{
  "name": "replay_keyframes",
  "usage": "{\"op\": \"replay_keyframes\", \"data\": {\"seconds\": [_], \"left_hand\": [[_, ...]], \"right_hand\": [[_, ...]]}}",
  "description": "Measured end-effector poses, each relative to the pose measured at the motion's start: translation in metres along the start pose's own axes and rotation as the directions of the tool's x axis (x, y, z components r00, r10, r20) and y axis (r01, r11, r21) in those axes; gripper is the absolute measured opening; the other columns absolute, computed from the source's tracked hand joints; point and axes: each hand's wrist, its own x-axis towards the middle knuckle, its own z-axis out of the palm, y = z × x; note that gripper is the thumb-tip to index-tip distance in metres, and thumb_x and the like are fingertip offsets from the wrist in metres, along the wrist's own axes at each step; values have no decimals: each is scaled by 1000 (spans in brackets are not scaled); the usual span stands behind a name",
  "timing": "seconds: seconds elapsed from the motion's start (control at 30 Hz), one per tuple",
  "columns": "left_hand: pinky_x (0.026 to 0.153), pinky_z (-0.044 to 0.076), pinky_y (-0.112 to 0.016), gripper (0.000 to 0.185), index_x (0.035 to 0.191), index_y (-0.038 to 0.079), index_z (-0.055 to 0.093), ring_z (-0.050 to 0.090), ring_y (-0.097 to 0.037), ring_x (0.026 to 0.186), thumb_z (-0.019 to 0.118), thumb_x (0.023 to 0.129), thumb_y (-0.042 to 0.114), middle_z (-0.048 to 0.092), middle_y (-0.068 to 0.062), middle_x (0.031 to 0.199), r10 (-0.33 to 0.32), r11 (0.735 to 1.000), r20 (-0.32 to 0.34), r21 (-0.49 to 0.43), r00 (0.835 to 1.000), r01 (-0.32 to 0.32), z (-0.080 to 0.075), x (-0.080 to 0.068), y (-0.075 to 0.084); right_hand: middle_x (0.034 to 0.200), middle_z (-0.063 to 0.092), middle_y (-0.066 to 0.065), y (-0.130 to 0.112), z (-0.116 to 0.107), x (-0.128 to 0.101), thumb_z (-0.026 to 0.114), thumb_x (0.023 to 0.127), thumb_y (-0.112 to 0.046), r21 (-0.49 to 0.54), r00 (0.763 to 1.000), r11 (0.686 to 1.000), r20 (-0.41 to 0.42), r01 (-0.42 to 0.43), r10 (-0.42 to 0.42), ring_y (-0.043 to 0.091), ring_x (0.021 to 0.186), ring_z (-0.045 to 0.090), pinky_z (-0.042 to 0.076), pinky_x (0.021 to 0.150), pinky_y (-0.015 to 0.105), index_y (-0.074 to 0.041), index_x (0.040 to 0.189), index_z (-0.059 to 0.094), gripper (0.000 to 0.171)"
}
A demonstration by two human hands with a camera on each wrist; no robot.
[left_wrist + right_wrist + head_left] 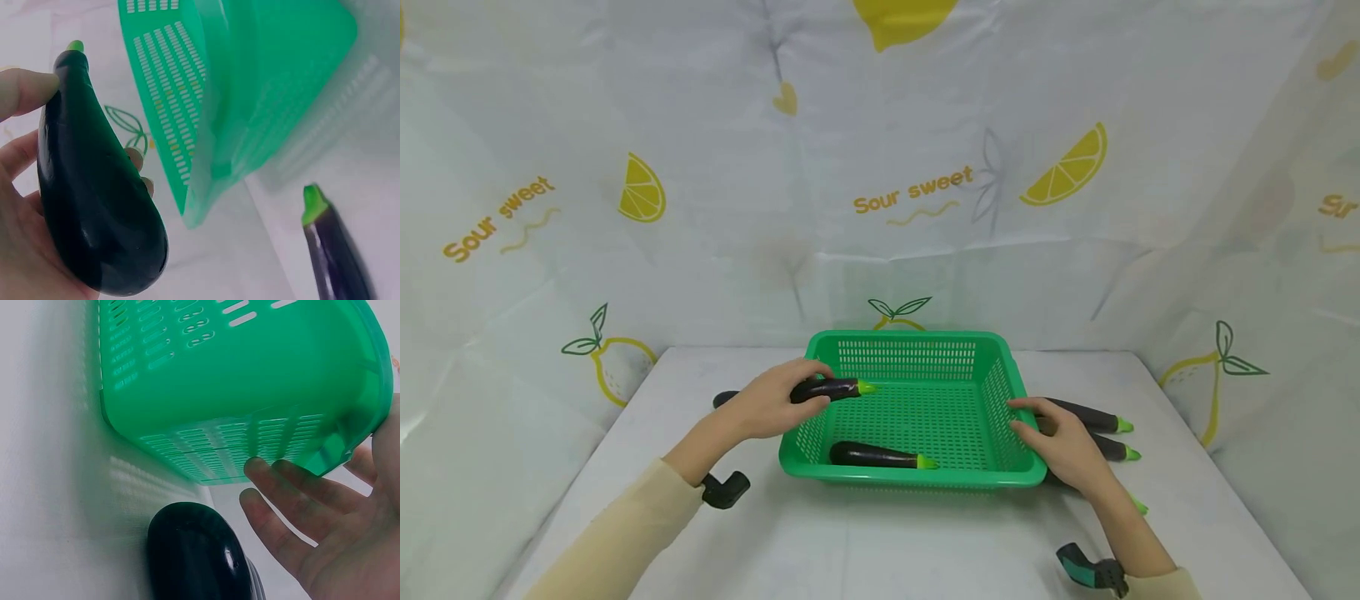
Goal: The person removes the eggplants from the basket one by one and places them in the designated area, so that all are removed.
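My left hand grips a dark purple eggplant with a green stem end, raised at the left side of a green plastic basket. In the left wrist view, thumb and fingers wrap the narrower part of that eggplant. Another eggplant lies inside the basket along its near wall. My right hand holds the basket's right rim, with several fingers spread along the outer wall in the right wrist view.
Several eggplants lie on the table right of the basket, partly hidden by my right hand. One more eggplant lies left of the basket, mostly behind my left hand. A lemon-printed white sheet hangs behind the white table.
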Motion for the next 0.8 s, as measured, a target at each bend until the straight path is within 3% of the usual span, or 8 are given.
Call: {"op": "replay_keyframes", "data": {"seconds": [0.5,0.8], "left_hand": [[74,49,-37,33,121,14,65,59,-15,84,62,101,40,66,0,104,-115,993,-91,-44,989,112,-14,-18,-31],[74,47,-38,36,120,13,66,56,-18,83,58,102,44,66,-2,104,-187,982,-127,8,974,190,-22,-30,-51]], "right_hand": [[143,53,25,-1,-1,0,66,101,-28,-5,1000,1000,-1,-10,10,39,115,63,53,79,31,-7,137,62,42],[142,54,26,-2,0,-1,66,101,-28,23,1000,1000,2,-6,6,39,114,64,54,76,27,-6,137,61,43]]}}
